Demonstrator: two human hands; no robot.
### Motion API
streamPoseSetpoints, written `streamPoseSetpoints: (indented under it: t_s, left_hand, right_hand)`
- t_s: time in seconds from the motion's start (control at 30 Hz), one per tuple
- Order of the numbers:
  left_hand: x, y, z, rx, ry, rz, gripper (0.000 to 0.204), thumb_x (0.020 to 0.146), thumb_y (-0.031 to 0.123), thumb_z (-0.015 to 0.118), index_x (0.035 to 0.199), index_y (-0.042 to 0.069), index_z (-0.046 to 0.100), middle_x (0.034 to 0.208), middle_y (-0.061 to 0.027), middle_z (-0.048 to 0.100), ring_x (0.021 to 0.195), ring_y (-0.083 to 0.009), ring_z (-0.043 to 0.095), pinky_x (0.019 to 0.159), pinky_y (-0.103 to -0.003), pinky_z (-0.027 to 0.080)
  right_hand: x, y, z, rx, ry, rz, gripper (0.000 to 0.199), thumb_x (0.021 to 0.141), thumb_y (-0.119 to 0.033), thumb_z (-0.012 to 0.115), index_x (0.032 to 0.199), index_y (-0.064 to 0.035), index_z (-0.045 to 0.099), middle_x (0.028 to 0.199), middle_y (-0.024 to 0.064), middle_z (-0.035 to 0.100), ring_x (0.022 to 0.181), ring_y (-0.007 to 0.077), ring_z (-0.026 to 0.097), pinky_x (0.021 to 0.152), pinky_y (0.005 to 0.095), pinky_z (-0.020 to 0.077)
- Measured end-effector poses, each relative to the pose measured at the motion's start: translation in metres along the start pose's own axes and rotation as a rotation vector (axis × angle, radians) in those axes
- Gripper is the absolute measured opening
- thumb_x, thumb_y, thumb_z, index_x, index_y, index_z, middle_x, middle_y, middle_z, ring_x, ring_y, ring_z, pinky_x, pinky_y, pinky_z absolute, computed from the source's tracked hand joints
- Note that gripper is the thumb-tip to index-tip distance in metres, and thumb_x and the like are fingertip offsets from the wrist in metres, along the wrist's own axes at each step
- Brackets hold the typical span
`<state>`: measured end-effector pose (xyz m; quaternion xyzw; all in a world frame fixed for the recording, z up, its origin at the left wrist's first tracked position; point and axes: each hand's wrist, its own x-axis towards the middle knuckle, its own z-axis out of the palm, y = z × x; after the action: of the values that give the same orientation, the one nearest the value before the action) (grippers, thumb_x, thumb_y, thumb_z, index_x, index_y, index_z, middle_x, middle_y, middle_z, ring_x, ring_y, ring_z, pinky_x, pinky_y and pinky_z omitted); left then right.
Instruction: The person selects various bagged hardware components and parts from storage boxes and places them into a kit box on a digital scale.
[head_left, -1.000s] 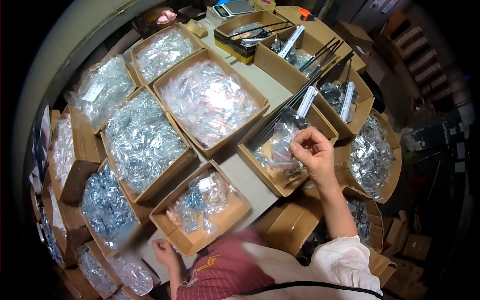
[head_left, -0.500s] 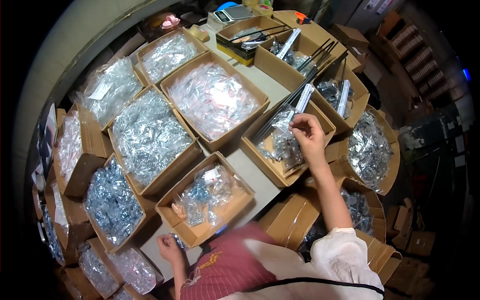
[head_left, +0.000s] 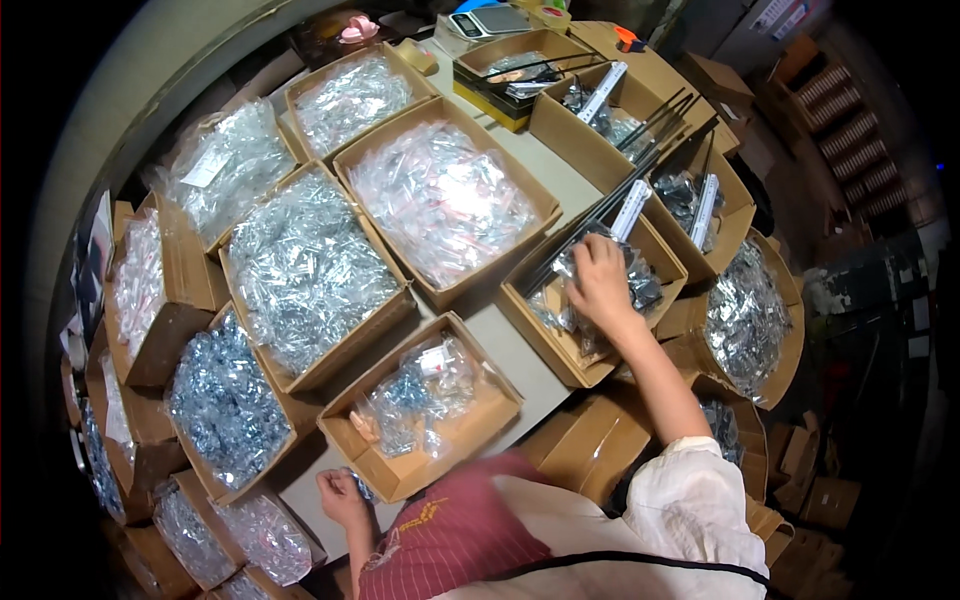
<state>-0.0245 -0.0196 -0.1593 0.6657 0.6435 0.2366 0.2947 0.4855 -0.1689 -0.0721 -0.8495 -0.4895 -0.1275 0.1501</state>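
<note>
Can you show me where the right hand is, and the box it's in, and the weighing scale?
Right hand (head_left: 602, 285): head view, on the back of the hand.
Cardboard box (head_left: 543, 343): head view, on its near left outer wall.
Weighing scale (head_left: 500, 19): head view, on its flat gray top.

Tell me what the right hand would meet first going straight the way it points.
The right hand would probably meet the black rods just ahead; depth is unclear, so clear bags below could come first.
</note>
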Motion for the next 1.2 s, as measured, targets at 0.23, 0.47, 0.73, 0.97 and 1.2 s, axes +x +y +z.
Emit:
streamPoseSetpoints:
  t_s: [0.23,0.47,0.73,0.97,1.2]
  left_hand:
    - [-0.001,-0.003,0.002,0.009,0.006,0.003,0.019,0.090,0.023,0.066,0.091,0.007,0.056,0.068,-0.0022,0.054,0.061,-0.0125,0.050,0.058,-0.030,0.042]
    - [0.002,-0.003,0.004,-0.003,-0.010,0.032,0.019,0.091,0.022,0.065,0.093,0.006,0.054,0.070,-0.0020,0.054,0.062,-0.0118,0.050,0.058,-0.030,0.042]
    - [-0.001,0.004,0.003,0.055,-0.015,0.061,0.017,0.092,0.019,0.062,0.093,0.004,0.054,0.072,-0.0042,0.053,0.064,-0.0139,0.049,0.059,-0.031,0.041]
    - [-0.006,0.004,-0.005,-0.077,-0.084,0.035,0.016,0.092,0.015,0.062,0.097,0.002,0.054,0.072,-0.0035,0.051,0.066,-0.0139,0.048,0.062,-0.029,0.042]
    - [-0.011,-0.013,-0.016,-0.266,-0.204,-0.093,0.022,0.091,0.011,0.066,0.106,0.002,0.052,0.085,-0.0021,0.052,0.074,-0.0117,0.048,0.070,-0.025,0.043]
  right_hand:
    - [0.008,0.012,-0.030,0.417,0.238,0.372,0.009,0.092,-0.008,0.061,0.093,0.0003,0.060,0.082,0.0156,0.066,0.072,0.0336,0.066,0.068,0.0402,0.0524]
    - [0.013,0.024,-0.030,0.974,0.297,0.634,0.011,0.096,-0.009,0.059,0.103,-0.0007,0.059,0.083,0.0083,0.066,0.065,0.0116,0.066,0.056,0.0251,0.0535]
    - [-0.018,-0.010,0.028,0.134,-0.403,-0.178,0.021,0.084,-0.027,0.066,0.089,-0.0066,0.070,0.088,0.0134,0.068,0.093,0.0313,0.063,0.106,0.0472,0.0360]
    - [-0.014,0.026,0.040,0.289,-0.192,-0.021,0.016,0.070,-0.016,0.062,0.070,-0.0041,0.072,0.074,0.0179,0.067,0.088,0.0332,0.064,0.109,0.0464,0.0376]
    - [-0.010,0.049,0.013,0.954,-0.089,0.530,0.017,0.083,-0.015,0.065,0.085,0.0000,0.073,0.075,0.0110,0.070,0.070,0.0207,0.066,0.069,0.0305,0.0516]
